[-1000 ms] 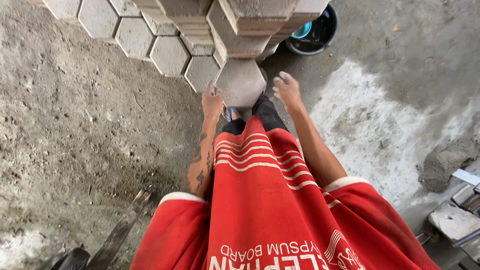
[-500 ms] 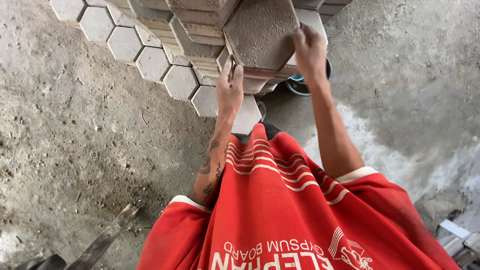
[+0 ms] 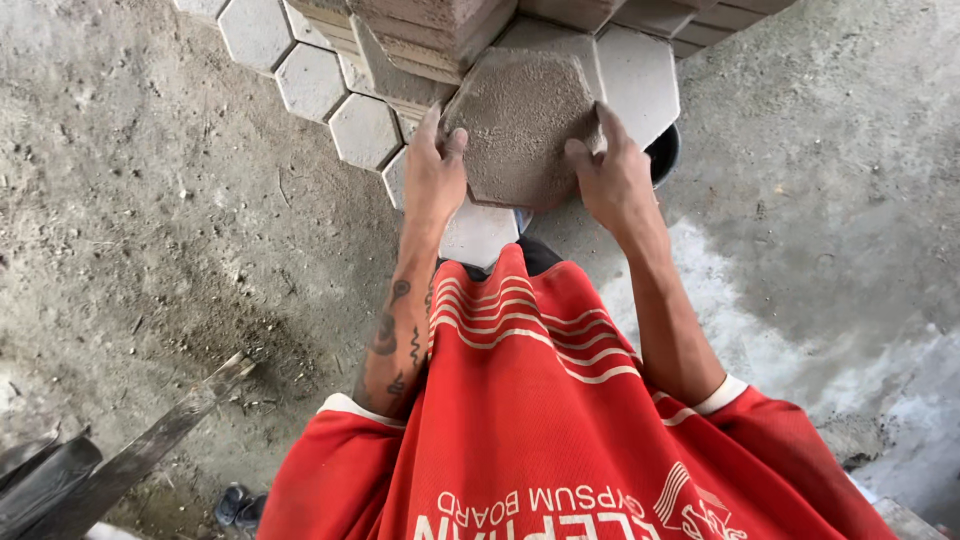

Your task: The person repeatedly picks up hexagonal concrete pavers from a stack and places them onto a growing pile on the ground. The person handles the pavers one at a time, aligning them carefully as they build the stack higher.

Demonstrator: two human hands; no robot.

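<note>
I hold a grey hexagonal concrete paver [image 3: 520,125] in front of me, above the ground. My left hand [image 3: 435,175] grips its left edge, thumb on the top face. On its right edge sits my right hand [image 3: 612,178], fingers curled over the rim. Just beyond the paver rises a stack of similar pavers [image 3: 430,35]. A row of pale hexagonal pavers [image 3: 310,80] lies flat on the ground at the upper left, and one pale paver [image 3: 480,232] lies right under my hands.
A dark bucket [image 3: 662,155] peeks out behind my right hand. The ground is rough dirt on the left and pale cement-stained concrete [image 3: 760,340] on the right. A dark plank [image 3: 150,440] lies at the lower left, with sandals [image 3: 238,505] beside it.
My hands rose from a paver near the ground to the stack, took a hexagonal paver by its edges and pulled it toward me.
</note>
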